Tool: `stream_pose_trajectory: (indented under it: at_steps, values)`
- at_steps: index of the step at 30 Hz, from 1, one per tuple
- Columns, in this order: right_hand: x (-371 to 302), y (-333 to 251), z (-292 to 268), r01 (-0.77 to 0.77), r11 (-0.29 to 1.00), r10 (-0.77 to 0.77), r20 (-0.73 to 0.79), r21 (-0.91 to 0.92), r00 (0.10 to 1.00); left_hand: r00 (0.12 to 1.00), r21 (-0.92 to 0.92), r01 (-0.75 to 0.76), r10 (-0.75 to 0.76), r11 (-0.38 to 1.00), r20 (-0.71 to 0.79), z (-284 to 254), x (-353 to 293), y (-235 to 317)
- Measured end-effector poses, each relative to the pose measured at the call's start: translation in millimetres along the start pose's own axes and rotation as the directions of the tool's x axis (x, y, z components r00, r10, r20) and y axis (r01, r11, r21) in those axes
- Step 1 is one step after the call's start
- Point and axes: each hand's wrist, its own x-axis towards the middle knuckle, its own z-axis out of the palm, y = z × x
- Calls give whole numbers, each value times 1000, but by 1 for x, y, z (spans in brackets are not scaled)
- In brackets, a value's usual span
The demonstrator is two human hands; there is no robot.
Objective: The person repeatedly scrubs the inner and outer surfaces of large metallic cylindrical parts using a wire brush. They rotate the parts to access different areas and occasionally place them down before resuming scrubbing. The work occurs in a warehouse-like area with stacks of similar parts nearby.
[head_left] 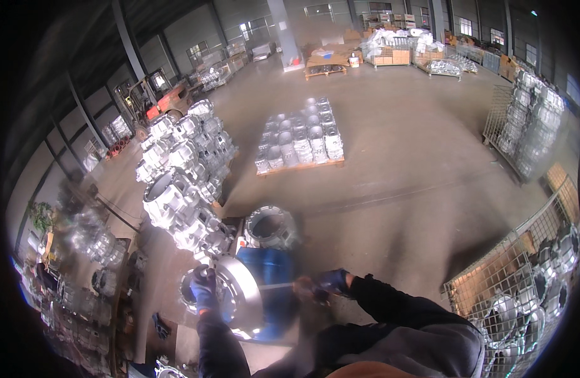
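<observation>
My left hand [203,286], in a blue glove, is closed over the edge of a silvery metal housing [242,290] with a wide smooth ring. That casting lies tilted against a blue drum [268,259]. To the right, my right hand [334,283], also in a dark blue glove, grips a hand tool with a thin light shaft [278,286]. Its shaft points left, toward the ring. Blur around the handle hides the exact kind of tool. Just beyond the drum is another round housing [271,227] with an open middle.
Ahead on the left rises a tall stack of castings [189,157]. A pallet of castings [299,135] stands on the floor farther off. Wire cages [491,283] holding metal parts line my right. A dark glove [160,326] lies low on the left, and a red forklift [170,101] is parked behind.
</observation>
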Motion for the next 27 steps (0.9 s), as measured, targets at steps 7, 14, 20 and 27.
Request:
stream_pose_trajectory:
  at_steps: [7,14,20,27]
  values:
    - [68,2,19,-311,888,407,-262,339,875,1000,-147,-6,8,989,15,-14,-15,28]
    - [-2,45,23,-445,843,409,179,302,895,998,-240,-33,46,970,50,-9,-3,20]
    - [-43,-7,28,-232,947,264,-127,221,956,990,-309,55,-12,950,137,4,6,-6]
    - [41,-13,48,-326,944,270,-446,-54,854,992,-480,89,-33,873,124,15,13,-19]
